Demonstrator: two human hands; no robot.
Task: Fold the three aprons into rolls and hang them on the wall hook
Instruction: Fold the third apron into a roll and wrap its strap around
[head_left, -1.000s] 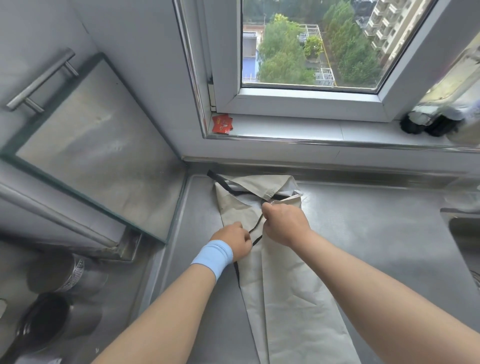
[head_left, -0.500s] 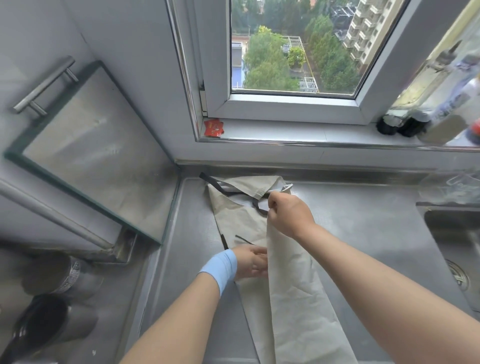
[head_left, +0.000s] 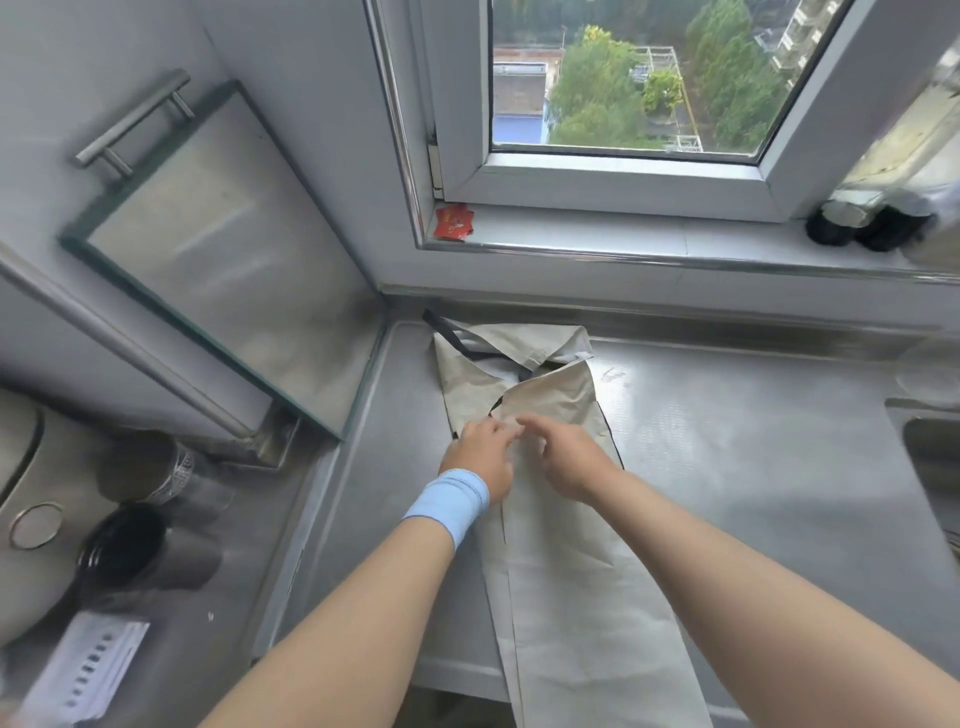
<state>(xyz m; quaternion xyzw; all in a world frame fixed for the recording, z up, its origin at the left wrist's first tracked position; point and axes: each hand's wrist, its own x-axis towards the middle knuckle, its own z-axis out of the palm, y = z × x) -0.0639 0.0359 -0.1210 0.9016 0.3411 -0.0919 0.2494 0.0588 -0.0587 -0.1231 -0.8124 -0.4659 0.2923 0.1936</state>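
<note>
Apron number one is on the steel counter; it is folded lengthwise into a long strip, top end tucked just below the window sill, the rest running straight away from the sill and off the counter's near edge. A black strap pokes out at the sill end, below the sill's left corner.

Both hands meet mid-strip, well short of the sill; the left hand, blue wristband behind it, lies with fingers stretched flat on the cloth; the right hand reaches across beside it, fingers extended too. Neither seems to grip anything, though the fingertips are blurred.

This looks like the smoothing stage, rolling not yet begun; no hook in sight. To do it well: press the overlapping flaps flat, keep the long edges parallel, tuck the loose strap inside or leave it out on purpose for hanging; then start the roll tight and square from one end, or it will telescope.

Compared with half a second ago: the right hand was then up nearer the sill, fist closed on the top of the right flap; now it has let go and dropped back to join the left; that flap lies flat, covering more of the dark strap in the middle; the left hand has shifted inward onto the cloth.
</note>
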